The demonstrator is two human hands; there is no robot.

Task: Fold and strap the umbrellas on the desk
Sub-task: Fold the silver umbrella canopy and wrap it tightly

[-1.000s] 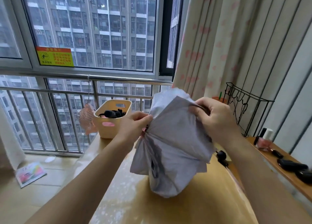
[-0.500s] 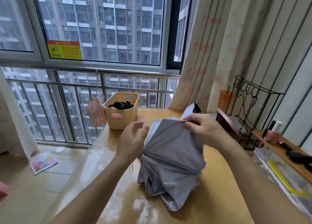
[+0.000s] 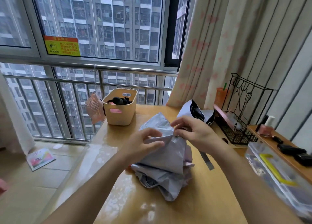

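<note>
A grey collapsed umbrella [image 3: 166, 158] lies bunched on the wooden desk [image 3: 194, 205] in front of me, its canopy loose and crumpled. My left hand [image 3: 143, 145] grips a fold of the fabric on the left side with thumb and fingers. My right hand [image 3: 192, 132] pinches the fabric near a rib tip at the top right of the bundle. A second umbrella [image 3: 196, 111], white outside and black inside, lies behind my right hand near the curtain.
A beige basket [image 3: 120, 113] with black items stands at the desk's far left corner, a pink mesh thing [image 3: 94, 106] hanging beside it. A black wire rack [image 3: 243, 122] stands at the right. A clear plastic box [image 3: 276, 171] and a shelf [image 3: 285, 156] with bottles lie further right.
The umbrella has come down from in front of my face onto the desk. Both hands followed it down and shifted their hold on the fabric. The camera tilted down.
</note>
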